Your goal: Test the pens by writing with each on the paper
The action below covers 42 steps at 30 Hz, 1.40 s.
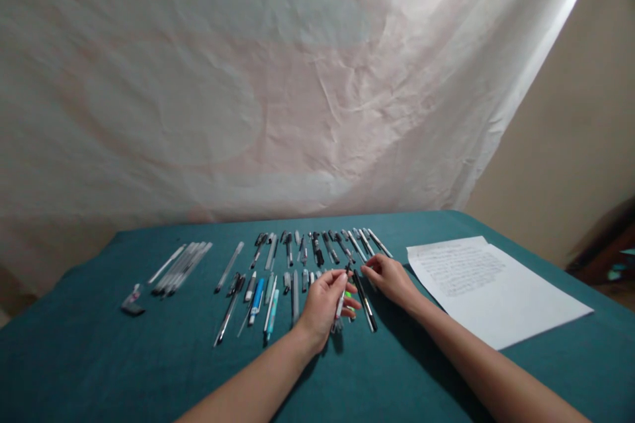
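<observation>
Above the green-draped table (149, 370), a slim pen (340, 305) is pinched in the left hand (317, 309), best held steady and clear of the pens (317, 249) lying beyond that hand, while whether anything is gripped by the curled right hand (391, 277) cannot be told.

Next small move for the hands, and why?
Probably bring the right hand slightly left to the dark upper end of the slim pen. The left hand already holds that pen tilted up, and the right fingertips sit close beside that end; whether they grip anything is unclear.
</observation>
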Each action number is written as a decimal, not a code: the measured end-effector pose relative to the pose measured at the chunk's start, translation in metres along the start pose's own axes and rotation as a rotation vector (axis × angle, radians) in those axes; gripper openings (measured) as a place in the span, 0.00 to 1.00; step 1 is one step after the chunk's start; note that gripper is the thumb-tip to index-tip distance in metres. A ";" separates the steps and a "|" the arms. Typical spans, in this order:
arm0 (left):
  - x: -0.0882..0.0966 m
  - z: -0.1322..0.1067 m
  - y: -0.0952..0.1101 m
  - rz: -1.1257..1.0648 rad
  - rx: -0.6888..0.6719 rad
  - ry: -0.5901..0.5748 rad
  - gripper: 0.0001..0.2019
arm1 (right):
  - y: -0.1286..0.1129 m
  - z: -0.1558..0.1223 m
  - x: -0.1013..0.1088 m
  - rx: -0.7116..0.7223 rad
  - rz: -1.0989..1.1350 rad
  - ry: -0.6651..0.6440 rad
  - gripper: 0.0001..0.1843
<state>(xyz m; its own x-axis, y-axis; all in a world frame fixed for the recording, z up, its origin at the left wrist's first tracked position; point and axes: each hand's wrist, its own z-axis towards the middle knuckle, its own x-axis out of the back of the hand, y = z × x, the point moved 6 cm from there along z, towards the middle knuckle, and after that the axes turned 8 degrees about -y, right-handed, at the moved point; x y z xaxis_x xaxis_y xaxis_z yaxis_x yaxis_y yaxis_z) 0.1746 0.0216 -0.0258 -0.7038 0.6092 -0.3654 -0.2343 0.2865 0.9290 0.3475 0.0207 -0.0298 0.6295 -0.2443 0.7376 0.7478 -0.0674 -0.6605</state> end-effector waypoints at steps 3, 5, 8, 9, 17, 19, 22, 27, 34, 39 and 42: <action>0.000 0.000 0.000 0.000 0.008 0.008 0.18 | -0.001 -0.001 -0.003 -0.028 -0.088 0.018 0.13; -0.001 0.000 0.001 0.001 0.011 0.016 0.18 | -0.002 -0.002 -0.005 -0.045 -0.124 0.022 0.13; -0.001 -0.001 0.002 0.001 0.008 0.015 0.18 | -0.002 -0.002 -0.005 -0.056 -0.102 0.011 0.13; -0.001 -0.001 0.002 0.000 0.008 0.013 0.18 | -0.002 -0.001 -0.003 -0.053 -0.072 0.014 0.14; -0.002 0.000 0.001 0.004 0.011 -0.018 0.18 | -0.035 -0.010 0.009 -0.019 0.627 -0.169 0.22; -0.004 -0.001 0.001 0.020 0.019 -0.026 0.17 | -0.049 -0.016 0.003 -0.012 0.800 -0.285 0.21; -0.008 -0.003 0.002 0.044 0.019 -0.062 0.16 | -0.060 -0.021 0.003 0.006 0.904 -0.307 0.19; -0.016 -0.006 0.002 0.083 0.035 -0.160 0.17 | -0.046 -0.012 0.021 -0.031 0.870 -0.151 0.17; -0.013 -0.005 0.002 0.090 0.028 -0.110 0.17 | -0.005 -0.007 0.009 -0.121 0.061 -0.451 0.13; -0.012 -0.005 0.004 0.093 0.012 -0.091 0.17 | 0.013 -0.008 -0.004 -0.201 -0.031 -0.529 0.14; -0.012 -0.005 0.005 0.087 0.012 -0.092 0.18 | 0.016 -0.007 -0.008 -0.211 -0.019 -0.533 0.15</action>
<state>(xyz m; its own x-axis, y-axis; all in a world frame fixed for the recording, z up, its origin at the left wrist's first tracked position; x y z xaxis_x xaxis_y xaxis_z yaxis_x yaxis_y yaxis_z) 0.1787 0.0117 -0.0167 -0.6561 0.6974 -0.2882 -0.1672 0.2380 0.9568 0.3531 0.0149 -0.0471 0.6766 0.2770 0.6823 0.7362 -0.2716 -0.6198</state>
